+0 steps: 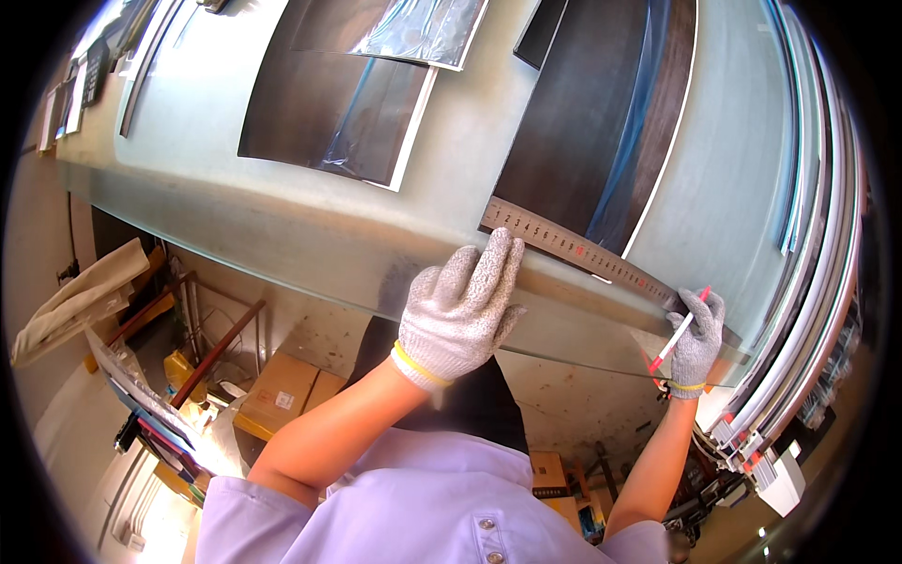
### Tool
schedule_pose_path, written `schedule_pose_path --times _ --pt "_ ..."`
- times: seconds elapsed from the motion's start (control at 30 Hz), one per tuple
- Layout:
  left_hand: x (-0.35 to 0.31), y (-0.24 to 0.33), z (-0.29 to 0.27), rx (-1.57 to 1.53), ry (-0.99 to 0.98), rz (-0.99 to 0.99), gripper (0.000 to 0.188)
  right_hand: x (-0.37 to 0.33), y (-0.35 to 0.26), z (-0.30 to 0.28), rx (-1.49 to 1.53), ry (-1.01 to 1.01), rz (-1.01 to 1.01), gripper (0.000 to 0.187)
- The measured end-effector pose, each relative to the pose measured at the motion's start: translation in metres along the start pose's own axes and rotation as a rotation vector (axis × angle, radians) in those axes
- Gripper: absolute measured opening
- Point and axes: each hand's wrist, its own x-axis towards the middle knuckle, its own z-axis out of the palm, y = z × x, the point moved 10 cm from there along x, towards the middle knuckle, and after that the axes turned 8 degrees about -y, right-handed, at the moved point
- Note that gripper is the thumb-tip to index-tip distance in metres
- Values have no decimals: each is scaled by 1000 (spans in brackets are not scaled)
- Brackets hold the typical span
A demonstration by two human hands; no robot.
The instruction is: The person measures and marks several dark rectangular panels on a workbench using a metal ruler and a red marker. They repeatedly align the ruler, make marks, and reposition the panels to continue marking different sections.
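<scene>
A steel ruler (554,239) lies slantwise across the near end of a long dark sheet (573,122) on the glass-topped table. My left hand (460,310), in a grey knit glove, has its fingers stretched out flat, with the fingertips at the ruler's near edge close to its left end. My right hand (697,348), gloved the same way, is closed around a slim white pen with red ends (683,331). Its fingertips are by the ruler's right end; whether they also grip the ruler, I cannot tell. Blue film (634,122) runs in a strip along the dark sheet.
Another dark sheet (329,113), with clear film (423,33) at its far end, lies left of the ruler. The table's glass edge (282,279) curves close to me. Long strips (799,282) line the right side. A cardboard box (287,395) stands below the table.
</scene>
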Motion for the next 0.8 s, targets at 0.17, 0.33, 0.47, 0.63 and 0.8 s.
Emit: schedule_pose_path --times 0.17,0.33,0.47,0.63,0.8 --pt "1 1 -1 1 -14 -3 79 0 -2 -1 -53 1 -8 45" --pt "2 1 -1 4 -34 -13 79 -1 6 -2 22 6 10 44" --pt "3 1 -1 23 -43 -20 79 -1 5 0 59 5 11 44" --pt "2 2 -1 41 -29 -19 78 0 2 1 49 0 2 45" --pt "1 2 0 45 -35 -21 78 1 -7 1 -41 -8 -28 46"
